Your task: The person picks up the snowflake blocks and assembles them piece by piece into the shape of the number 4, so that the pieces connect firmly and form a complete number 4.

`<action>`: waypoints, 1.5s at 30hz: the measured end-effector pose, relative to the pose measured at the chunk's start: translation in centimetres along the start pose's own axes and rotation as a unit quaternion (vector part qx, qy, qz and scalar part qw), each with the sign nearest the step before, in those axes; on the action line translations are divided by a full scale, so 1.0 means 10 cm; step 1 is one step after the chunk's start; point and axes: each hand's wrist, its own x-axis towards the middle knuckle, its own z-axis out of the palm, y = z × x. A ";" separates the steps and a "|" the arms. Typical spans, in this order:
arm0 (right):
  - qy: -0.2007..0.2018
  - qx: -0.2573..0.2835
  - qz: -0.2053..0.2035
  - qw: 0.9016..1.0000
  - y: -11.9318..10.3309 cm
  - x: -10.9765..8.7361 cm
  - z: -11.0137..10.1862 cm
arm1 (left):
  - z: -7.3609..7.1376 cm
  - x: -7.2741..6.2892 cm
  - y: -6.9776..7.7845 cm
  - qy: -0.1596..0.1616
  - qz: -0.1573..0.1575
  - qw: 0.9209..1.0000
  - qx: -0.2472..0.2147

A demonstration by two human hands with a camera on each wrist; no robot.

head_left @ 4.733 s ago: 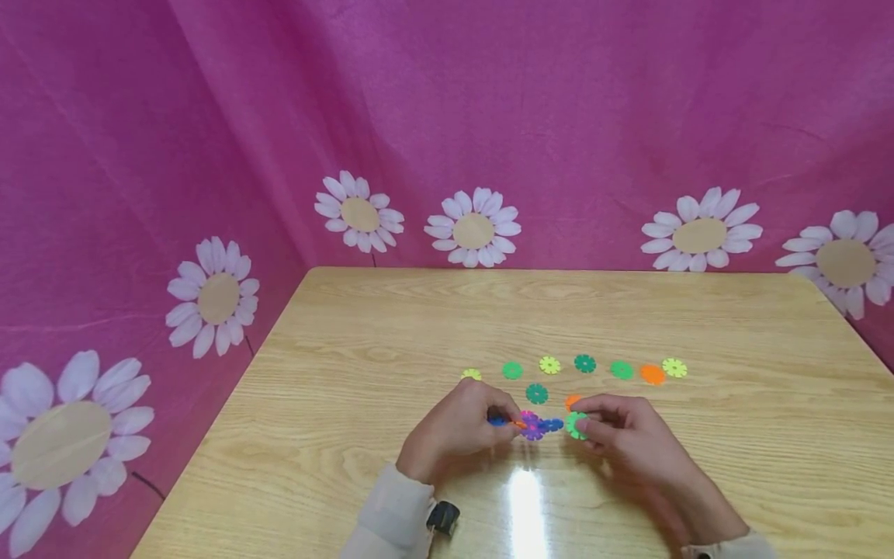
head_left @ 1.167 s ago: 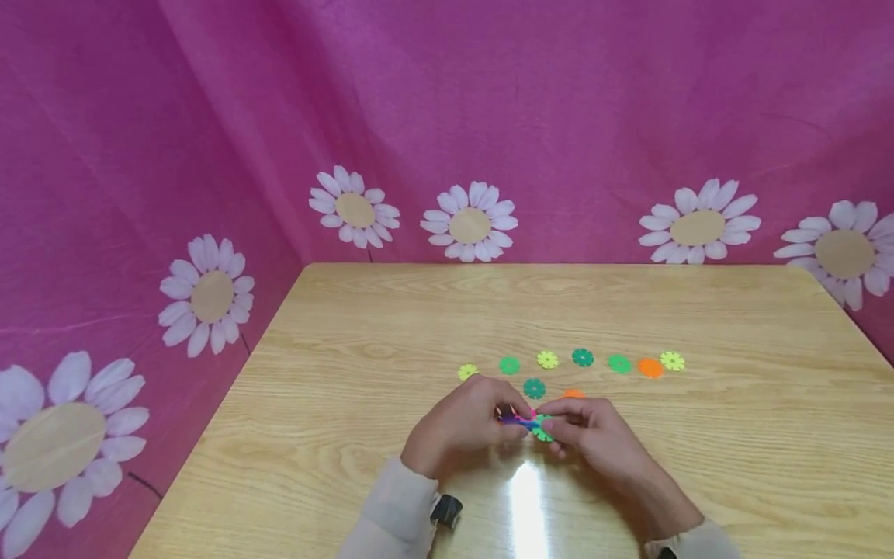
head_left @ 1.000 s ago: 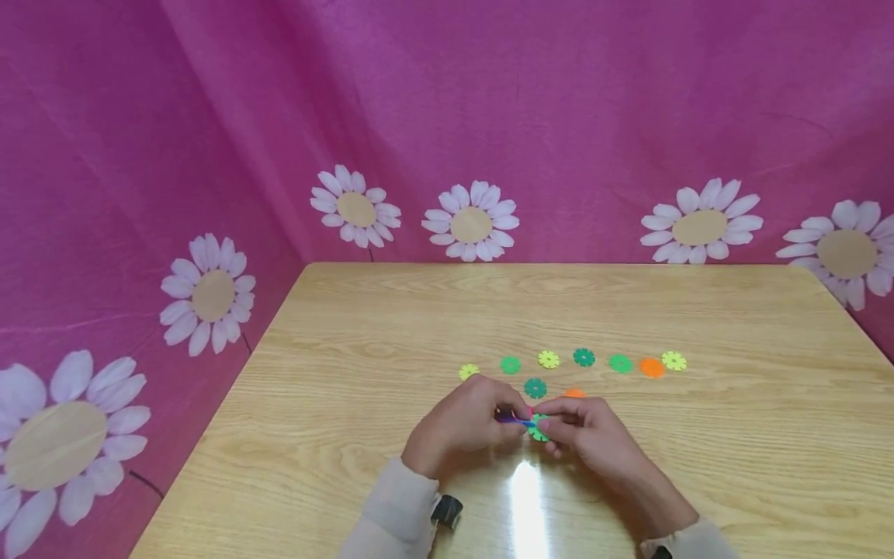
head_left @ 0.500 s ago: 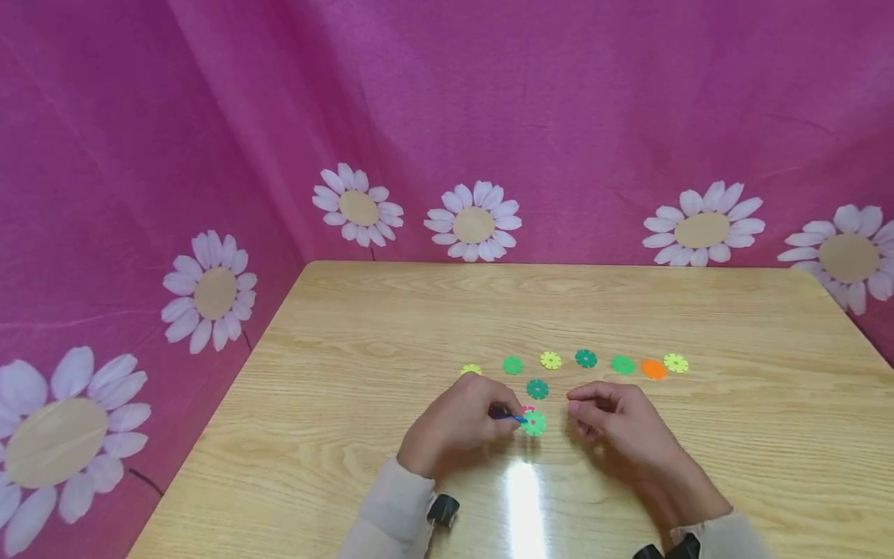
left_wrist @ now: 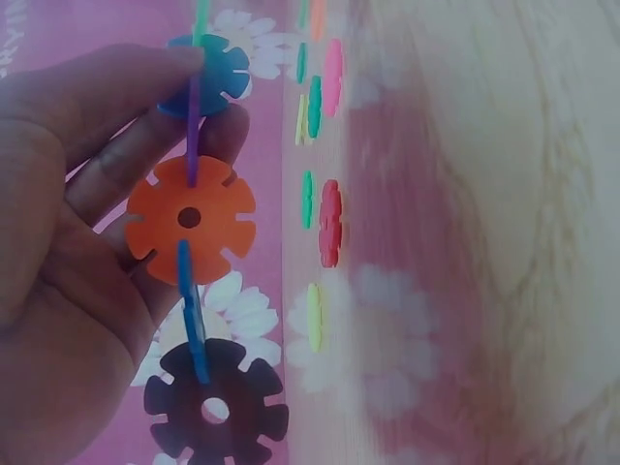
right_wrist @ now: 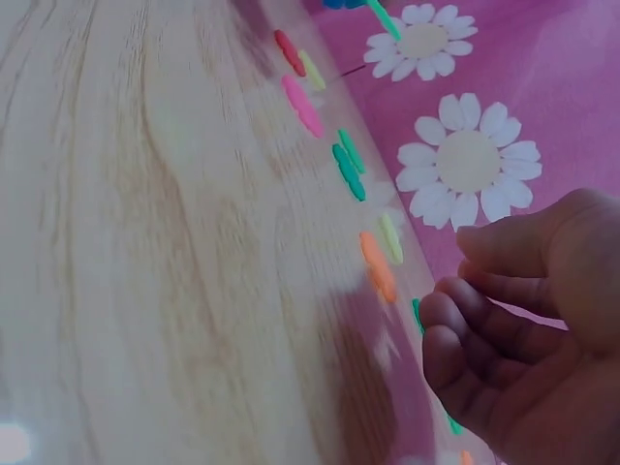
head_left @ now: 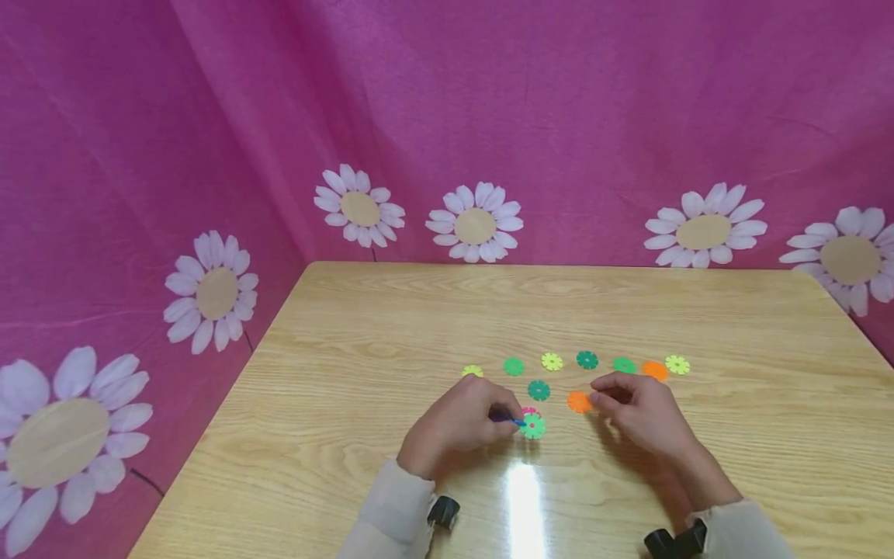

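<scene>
Got a disc chain (left_wrist: 228, 225) pinched in the left hand (head_left: 462, 419), lower middle of the head view, probably off the surface (head_left: 391, 326) to keep slots free. Got the right hand (head_left: 646, 411) loosely curled, gripping nothing, right beside a loose orange disc (head_left: 579, 401); can't tell if touching.

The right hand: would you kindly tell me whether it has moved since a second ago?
Yes, rightward: in the head view, the right hand now sits farther from the nearer teal disc.
</scene>
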 end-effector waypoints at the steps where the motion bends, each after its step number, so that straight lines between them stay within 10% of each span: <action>1: -0.001 -0.009 -0.001 1.000 0.00 0.01 0.00 | 0.00 0.00 0.00 0.000 -0.001 1.000 -0.001; 27: -0.070 -0.191 -0.048 0.978 -0.10 0.23 0.11 | -0.02 0.00 -0.01 -0.005 -0.001 1.000 -0.015; 45: -0.052 -0.134 0.003 0.990 -0.10 0.16 0.13 | -0.02 0.01 -0.01 -0.014 -0.019 1.000 0.012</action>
